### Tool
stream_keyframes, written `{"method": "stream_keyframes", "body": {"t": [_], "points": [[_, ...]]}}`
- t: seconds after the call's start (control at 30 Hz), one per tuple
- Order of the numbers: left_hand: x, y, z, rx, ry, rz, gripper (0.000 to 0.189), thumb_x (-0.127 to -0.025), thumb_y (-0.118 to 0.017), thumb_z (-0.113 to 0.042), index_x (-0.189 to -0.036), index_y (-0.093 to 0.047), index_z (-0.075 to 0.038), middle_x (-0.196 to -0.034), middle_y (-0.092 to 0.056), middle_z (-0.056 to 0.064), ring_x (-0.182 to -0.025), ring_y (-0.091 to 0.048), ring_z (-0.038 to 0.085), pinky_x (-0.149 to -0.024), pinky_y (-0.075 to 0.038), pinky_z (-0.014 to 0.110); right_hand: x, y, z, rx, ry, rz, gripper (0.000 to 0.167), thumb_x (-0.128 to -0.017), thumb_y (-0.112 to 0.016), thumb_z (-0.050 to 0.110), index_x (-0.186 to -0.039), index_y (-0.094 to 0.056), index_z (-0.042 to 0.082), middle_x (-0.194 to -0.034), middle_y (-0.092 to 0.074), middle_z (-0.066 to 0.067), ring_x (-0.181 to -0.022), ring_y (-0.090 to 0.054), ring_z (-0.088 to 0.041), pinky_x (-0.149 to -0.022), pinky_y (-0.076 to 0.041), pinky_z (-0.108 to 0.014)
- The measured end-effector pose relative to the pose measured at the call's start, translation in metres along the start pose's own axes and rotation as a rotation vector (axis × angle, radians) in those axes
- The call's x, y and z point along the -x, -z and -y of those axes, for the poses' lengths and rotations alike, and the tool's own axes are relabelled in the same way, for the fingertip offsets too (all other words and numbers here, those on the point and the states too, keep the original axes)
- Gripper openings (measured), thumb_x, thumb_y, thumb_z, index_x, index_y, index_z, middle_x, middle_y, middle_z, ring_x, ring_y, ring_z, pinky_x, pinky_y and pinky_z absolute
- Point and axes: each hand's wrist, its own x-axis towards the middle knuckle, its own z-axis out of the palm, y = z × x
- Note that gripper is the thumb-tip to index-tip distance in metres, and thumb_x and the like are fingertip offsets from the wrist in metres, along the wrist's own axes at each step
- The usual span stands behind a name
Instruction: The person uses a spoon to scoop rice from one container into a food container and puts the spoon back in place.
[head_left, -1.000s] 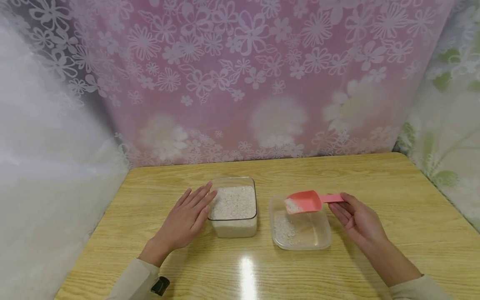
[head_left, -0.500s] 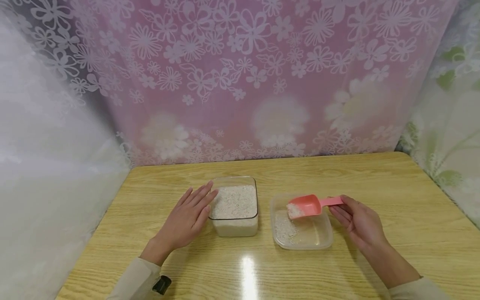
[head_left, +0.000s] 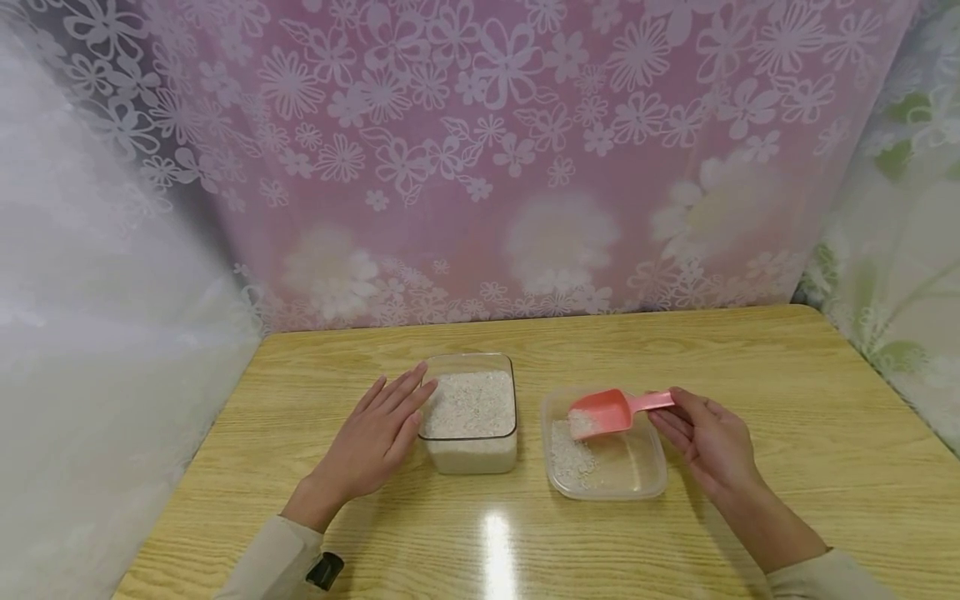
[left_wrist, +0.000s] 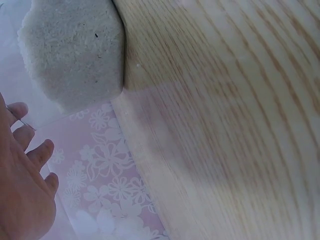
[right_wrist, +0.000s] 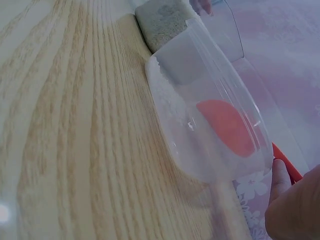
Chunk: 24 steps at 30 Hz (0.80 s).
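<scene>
A shallow clear tub [head_left: 626, 460] stands on the worktop [head_left: 420, 542], white grains [head_left: 570, 458] in its left part. Right of the tub, the right hand [head_left: 718, 450] pinches a pink scoop [head_left: 611, 410] by its handle, bowl over the tub (more grains at its lip). Left of the tub, the left hand [head_left: 371, 443], fingers straight, touches a grain-filled container [head_left: 471, 459]; behind hangs a floral curtain [head_left: 465, 167].

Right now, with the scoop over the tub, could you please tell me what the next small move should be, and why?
I would probably tip the scoop down over the tub: the right hand holds the handle, rice lies at the scoop's front, and much of the tub's floor is bare.
</scene>
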Motion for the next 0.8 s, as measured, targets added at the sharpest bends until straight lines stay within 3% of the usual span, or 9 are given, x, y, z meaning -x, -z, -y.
{"method": "stream_keyframes", "body": {"t": [0.17,0.33,0.8], "points": [[0.0000,0.0000,0.0001,0.002,-0.017,-0.024,0.047,-0.105,-0.036,-0.025,-0.151,-0.034,-0.016,-0.156,-0.023,0.004,-0.141,-0.025,0.024,-0.115,-0.014,0.047,0.0005,-0.0031,0.0001,0.046,0.031,-0.008,0.012,-0.096,-0.057,0.007,-0.097,-0.066,-0.001,-0.089,-0.070,-0.014,-0.084,-0.070,-0.021,-0.080,-0.054,-0.031],[0.0002,-0.0005,0.0005,-0.002,-0.008,-0.011,0.047,-0.105,-0.035,-0.026,-0.151,-0.031,-0.017,-0.157,-0.021,0.002,-0.141,-0.023,0.023,-0.115,-0.013,0.046,0.0003,-0.0051,0.0008,0.141,0.086,-0.039,0.012,-0.095,-0.060,0.011,-0.097,-0.065,0.000,-0.088,-0.071,-0.012,-0.081,-0.071,-0.020,-0.078,-0.054,-0.031],[0.0002,-0.0005,-0.0005,0.018,-0.011,-0.017,0.047,-0.105,-0.036,-0.025,-0.151,-0.032,-0.017,-0.157,-0.021,0.003,-0.141,-0.023,0.023,-0.115,-0.013,0.048,0.0005,-0.0044,0.0036,0.280,0.176,-0.101,0.016,-0.092,-0.065,0.013,-0.099,-0.063,-0.001,-0.089,-0.072,-0.009,-0.079,-0.071,-0.018,-0.074,-0.055,-0.030]]}}
